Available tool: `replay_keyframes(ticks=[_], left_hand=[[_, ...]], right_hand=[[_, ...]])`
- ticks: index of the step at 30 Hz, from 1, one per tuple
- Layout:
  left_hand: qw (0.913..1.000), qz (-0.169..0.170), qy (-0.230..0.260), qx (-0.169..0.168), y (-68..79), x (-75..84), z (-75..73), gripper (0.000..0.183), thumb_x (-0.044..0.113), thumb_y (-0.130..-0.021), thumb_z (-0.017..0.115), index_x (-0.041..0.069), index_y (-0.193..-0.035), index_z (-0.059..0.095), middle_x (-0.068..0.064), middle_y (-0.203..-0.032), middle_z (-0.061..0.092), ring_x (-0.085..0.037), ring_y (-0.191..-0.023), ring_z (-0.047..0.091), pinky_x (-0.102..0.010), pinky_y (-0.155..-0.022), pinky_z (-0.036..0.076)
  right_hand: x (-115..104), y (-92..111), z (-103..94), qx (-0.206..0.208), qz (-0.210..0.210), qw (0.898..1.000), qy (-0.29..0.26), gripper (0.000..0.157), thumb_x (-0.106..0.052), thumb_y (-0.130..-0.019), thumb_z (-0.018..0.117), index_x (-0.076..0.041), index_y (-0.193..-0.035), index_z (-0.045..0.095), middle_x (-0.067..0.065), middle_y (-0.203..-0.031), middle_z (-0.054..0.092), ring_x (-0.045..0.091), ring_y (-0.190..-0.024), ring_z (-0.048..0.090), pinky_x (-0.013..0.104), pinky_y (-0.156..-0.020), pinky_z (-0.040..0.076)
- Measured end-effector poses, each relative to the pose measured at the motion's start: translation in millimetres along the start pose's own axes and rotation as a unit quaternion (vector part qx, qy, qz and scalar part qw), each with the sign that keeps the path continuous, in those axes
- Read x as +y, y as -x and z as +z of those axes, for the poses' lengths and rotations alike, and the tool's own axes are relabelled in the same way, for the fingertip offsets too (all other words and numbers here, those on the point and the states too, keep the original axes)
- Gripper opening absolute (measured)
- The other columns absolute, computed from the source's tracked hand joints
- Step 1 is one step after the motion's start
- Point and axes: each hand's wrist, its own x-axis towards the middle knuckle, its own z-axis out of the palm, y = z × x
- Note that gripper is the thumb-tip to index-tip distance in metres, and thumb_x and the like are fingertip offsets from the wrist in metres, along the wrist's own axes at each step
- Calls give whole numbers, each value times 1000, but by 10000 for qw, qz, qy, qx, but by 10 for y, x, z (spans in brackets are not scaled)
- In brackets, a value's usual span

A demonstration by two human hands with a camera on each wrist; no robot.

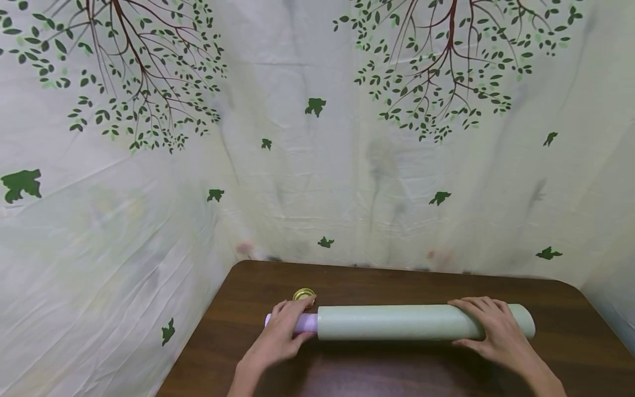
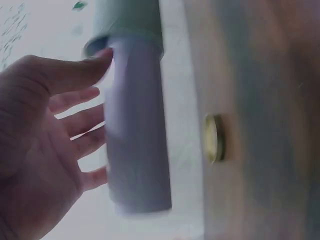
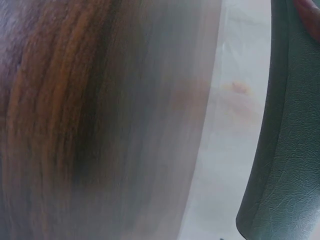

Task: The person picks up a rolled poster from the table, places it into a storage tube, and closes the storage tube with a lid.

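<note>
A long pale green tube (image 1: 387,322) lies sideways in the head view, its surface finely grained up close. From its left end a narrower lavender cylinder (image 2: 137,130) sticks out, set inside the green rim. My left hand (image 1: 281,333) holds the lavender part, fingers over the top and thumb below, with the thumb tip right at the green rim. Near the tube's right end my right hand (image 1: 491,326) grips the green body from above, thumb on the near side. Only a fingertip (image 3: 311,17) of that hand shows in the right wrist view.
A small round gold-coloured disc (image 1: 303,294), lid-like, lies on the dark wooden table (image 1: 397,366) just beyond my left hand. Behind the table hangs a pale cloth (image 1: 297,182) printed with branches and green leaves.
</note>
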Motion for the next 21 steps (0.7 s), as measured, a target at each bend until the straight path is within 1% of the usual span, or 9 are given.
replay_keyframes(ticks=[3,4,6,8,10,13,15,17,21], left_hand=[[9982,-251,49,544,25,-108,-129,59,13,-86,82,5,-140,59,-9,-134,68,-29,-124,63,-62,-105,41],[9964,-443,93,710,36,-149,-175,54,14,-89,80,4,-139,60,-11,-134,67,-31,-125,62,-63,-105,40],[9902,-1017,226,934,63,-234,-263,47,18,-96,73,4,-139,60,-14,-136,66,-36,-127,60,-65,-105,38],[9788,-1712,500,1011,96,-312,-340,44,24,-102,66,4,-140,60,-18,-139,64,-41,-131,56,-67,-107,37],[9630,-2367,870,954,124,-377,-391,45,31,-106,59,5,-143,58,-19,-142,61,-41,-134,54,-66,-108,37],[9409,-2962,1471,726,141,-429,-418,49,36,-109,52,8,-150,53,-19,-144,58,-36,-134,53,-61,-111,41],[9323,-3066,1821,604,130,-433,-404,49,35,-110,52,10,-152,51,-17,-141,59,-32,-130,57,-53,-109,47],[9279,-3012,2132,524,113,-415,-381,48,33,-110,52,13,-153,51,-13,-139,62,-26,-126,60,-42,-105,51],[9186,-2904,2638,477,95,-411,-320,43,30,-109,54,19,-151,55,-10,-136,66,-17,-122,62,-24,-99,50]], right_hand=[[16,4,-14,-41,120,9999,-34,88,-40,-51,100,-25,-132,68,-1,-119,69,19,-109,56,45,-88,34],[22,6,-22,-42,154,9999,-30,88,-40,-51,100,-25,-132,68,-1,-119,69,19,-109,56,44,-88,34],[37,11,-42,-17,213,9998,-33,89,-38,-51,100,-25,-132,68,-1,-119,69,18,-109,55,44,-87,33],[53,18,-64,36,257,9997,-34,89,-37,-50,100,-25,-132,68,0,-119,69,17,-109,55,43,-87,33],[68,25,-85,105,292,9995,-65,89,-35,-49,101,-24,-132,68,1,-118,69,15,-109,54,42,-87,32],[84,33,-109,195,318,9992,-121,89,-34,-48,101,-23,-131,69,1,-118,69,11,-110,53,42,-87,31],[90,35,-119,223,321,9991,-144,89,-34,-48,101,-22,-130,70,1,-118,69,10,-111,53,41,-87,31],[93,36,-122,238,323,9991,-146,89,-33,-48,101,-22,-130,70,1,-118,69,10,-111,53,41,-87,30],[89,33,-124,218,354,9991,-133,89,-32,-48,101,-24,-131,69,1,-119,69,12,-110,53,41,-87,31]])
